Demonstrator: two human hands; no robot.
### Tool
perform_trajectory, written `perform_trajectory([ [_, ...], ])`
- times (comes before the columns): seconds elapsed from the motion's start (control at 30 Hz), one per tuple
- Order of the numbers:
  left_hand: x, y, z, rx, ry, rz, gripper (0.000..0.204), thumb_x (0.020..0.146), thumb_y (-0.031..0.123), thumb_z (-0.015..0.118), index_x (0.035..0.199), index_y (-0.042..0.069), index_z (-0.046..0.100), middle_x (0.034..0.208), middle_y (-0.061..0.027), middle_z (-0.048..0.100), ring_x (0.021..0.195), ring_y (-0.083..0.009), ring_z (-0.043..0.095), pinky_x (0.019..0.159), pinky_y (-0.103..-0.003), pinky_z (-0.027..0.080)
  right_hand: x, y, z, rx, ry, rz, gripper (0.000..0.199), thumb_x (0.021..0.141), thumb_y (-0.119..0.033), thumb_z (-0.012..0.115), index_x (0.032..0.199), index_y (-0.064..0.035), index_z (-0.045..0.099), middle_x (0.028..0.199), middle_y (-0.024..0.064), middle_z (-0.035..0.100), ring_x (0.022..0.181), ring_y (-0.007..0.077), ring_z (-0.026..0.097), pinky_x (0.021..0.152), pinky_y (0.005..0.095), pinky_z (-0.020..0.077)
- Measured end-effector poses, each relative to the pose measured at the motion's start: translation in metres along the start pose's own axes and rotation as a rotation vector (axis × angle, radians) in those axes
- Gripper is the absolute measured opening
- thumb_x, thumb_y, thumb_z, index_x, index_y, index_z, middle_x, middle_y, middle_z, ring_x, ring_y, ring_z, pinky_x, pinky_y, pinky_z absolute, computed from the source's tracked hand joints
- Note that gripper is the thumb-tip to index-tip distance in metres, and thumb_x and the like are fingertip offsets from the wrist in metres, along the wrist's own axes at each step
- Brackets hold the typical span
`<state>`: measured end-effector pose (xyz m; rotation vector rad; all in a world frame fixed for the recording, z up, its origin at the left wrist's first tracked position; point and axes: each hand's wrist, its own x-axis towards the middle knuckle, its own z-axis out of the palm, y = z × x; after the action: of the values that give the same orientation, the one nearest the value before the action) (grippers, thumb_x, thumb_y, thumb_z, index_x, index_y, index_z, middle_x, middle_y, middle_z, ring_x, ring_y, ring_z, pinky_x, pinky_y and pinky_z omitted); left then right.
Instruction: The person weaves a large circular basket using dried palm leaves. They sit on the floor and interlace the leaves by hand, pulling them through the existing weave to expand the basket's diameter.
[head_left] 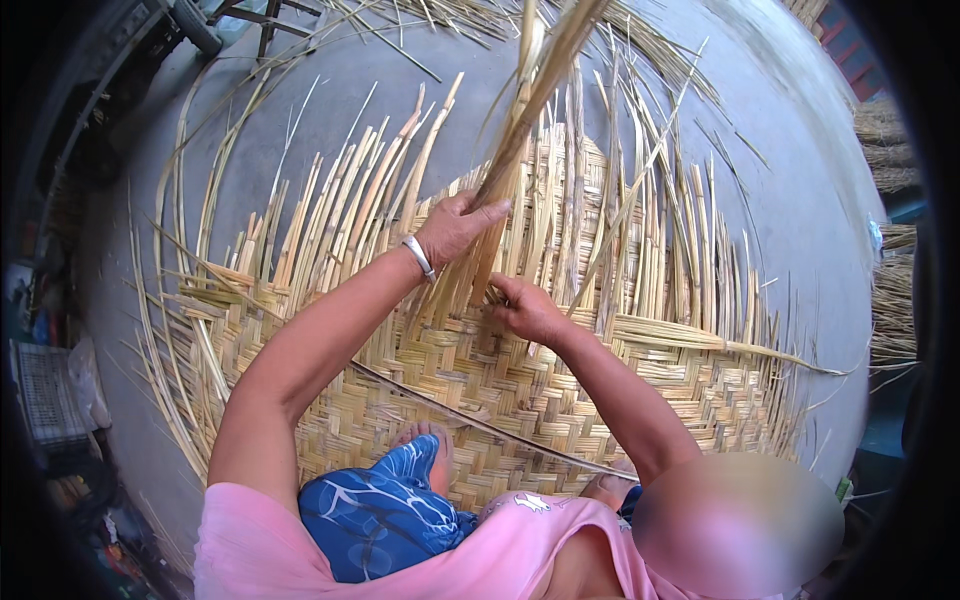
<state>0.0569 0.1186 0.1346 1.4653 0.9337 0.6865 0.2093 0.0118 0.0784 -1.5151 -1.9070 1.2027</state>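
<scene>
A large woven reed mat (470, 370) in a herringbone pattern spreads under me, with loose reed strips (330, 200) fanning out from its far side. My left hand (460, 228), with a silver bangle at the wrist, is closed round a bundle of long strips (540, 95) that rises up and away from the mat. Just right of it, lower down, my right hand (527, 308) has its fingers bent at the base of these strips, by the weave. Its fingertips are partly hidden among the reeds.
More loose reeds (430, 22) lie on the grey floor (800, 180) at the far side. Bundled stalks (890, 300) stand at the right edge. A white wire basket (48, 390) is at the left. A dark thin strip (480, 425) crosses the mat by my feet.
</scene>
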Motion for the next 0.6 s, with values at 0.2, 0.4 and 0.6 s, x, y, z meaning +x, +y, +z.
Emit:
perform_trajectory([
  [0.2,0.017,-0.019,-0.028,-0.580,0.070,-0.285,0.061,0.077,0.053,0.064,0.114,0.005,0.057,0.098,-0.0080,0.062,0.081,-0.0174,0.061,0.072,-0.032,0.052,0.012,0.009,0.009,0.021,-0.044,0.035,0.049,0.075,-0.012,0.055,0.123,-0.0164,0.049,0.098,0.0168,0.063,0.090,0.0323,0.061,0.080,0.0371,0.0473],
  [0.4,-0.002,-0.026,-0.069,-0.722,0.330,-0.282,0.032,0.084,0.038,0.062,0.105,0.013,0.060,0.086,-0.0004,0.060,0.080,-0.0147,0.055,0.067,-0.030,0.049,0.019,0.027,0.014,0.030,-0.055,-0.016,0.048,0.075,-0.013,0.056,0.122,-0.0157,0.051,0.097,0.0157,0.064,0.089,0.0300,0.062,0.079,0.0356,0.0475],
  [0.6,-0.041,-0.058,-0.113,-0.579,0.307,-0.250,0.022,0.082,0.007,0.060,0.104,0.010,0.060,0.085,0.0001,0.061,0.073,-0.0113,0.056,0.065,-0.028,0.051,0.021,0.024,0.011,0.092,-0.120,0.026,0.042,0.076,-0.011,0.056,0.118,-0.0128,0.054,0.095,0.0136,0.065,0.087,0.0259,0.062,0.078,0.0338,0.0469],
])
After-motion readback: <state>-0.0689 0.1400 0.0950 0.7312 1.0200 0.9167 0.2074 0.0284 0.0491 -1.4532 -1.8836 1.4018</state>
